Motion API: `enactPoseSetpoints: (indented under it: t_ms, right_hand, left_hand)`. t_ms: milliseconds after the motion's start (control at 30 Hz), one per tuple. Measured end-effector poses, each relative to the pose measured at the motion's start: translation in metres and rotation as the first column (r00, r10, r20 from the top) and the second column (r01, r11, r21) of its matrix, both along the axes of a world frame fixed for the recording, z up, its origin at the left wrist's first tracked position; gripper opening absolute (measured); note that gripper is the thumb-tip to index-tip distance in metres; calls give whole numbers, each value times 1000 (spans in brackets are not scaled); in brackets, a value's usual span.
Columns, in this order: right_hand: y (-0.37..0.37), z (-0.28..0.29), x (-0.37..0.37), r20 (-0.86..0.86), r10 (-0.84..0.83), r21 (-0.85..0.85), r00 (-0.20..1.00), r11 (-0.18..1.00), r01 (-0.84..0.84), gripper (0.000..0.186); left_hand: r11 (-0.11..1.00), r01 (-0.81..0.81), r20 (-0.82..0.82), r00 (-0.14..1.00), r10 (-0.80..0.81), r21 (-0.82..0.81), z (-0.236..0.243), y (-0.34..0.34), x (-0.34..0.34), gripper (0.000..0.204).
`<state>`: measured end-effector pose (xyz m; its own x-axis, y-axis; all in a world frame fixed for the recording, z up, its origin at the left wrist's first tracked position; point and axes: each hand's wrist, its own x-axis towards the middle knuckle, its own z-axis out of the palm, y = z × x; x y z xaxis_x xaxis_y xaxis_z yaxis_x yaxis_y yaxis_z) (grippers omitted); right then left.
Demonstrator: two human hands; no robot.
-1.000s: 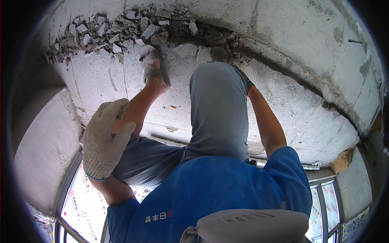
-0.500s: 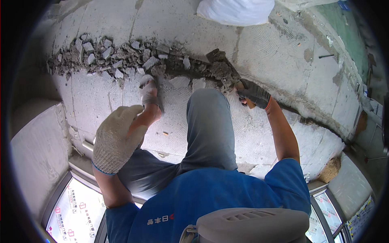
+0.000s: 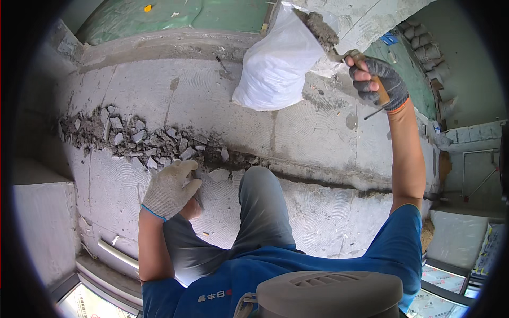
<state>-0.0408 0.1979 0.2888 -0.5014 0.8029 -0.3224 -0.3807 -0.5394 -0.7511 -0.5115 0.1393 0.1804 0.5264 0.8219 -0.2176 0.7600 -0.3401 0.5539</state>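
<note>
My right hand (image 3: 379, 85), in a dark grey glove, is shut on the wooden handle (image 3: 383, 94) of a trowel. Its blade carries a heap of grey debris (image 3: 324, 31) at the top edge of a white woven sack (image 3: 273, 69); whether they touch I cannot tell. My left hand (image 3: 169, 188), in a cream knit glove, has its fingers loosely curved and apart with nothing visible in them, over my left leg beside the strip of broken rubble (image 3: 119, 132). That strip continues rightward as a groove (image 3: 318, 177) in the grey floor, just beyond my bent knee (image 3: 260, 196).
Green sheeting (image 3: 159, 18) lies beyond a raised edge at the back. Piled sacks (image 3: 424, 42) line the far right wall. A dark rod (image 3: 374, 114) lies near my right wrist. A white pipe (image 3: 117, 252) rests lower left, near the ledge and windows.
My right hand has lifted the loaded trowel from the groove up and right to the sack, which has come into view as the camera tilted. My left hand stays low over my leg.
</note>
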Motion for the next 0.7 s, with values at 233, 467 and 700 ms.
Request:
enactPoseSetpoints:
  t_ms: [233,467,700]
  right_hand:
    - [95,45,36,265,-197,5,944,979,203,17]
    - [185,-17,36,788,-49,-332,-614,806,-491,20]
    - [165,-22,8,476,-532,51,-700,812,-582,25]
  left_hand:
    - [996,10,79,997,-17,92,7,7,-4,32]
    - [995,21,110,993,-31,94,9,8,-5,34]
    - [994,35,97,994,-45,99,2,6,-9,35]
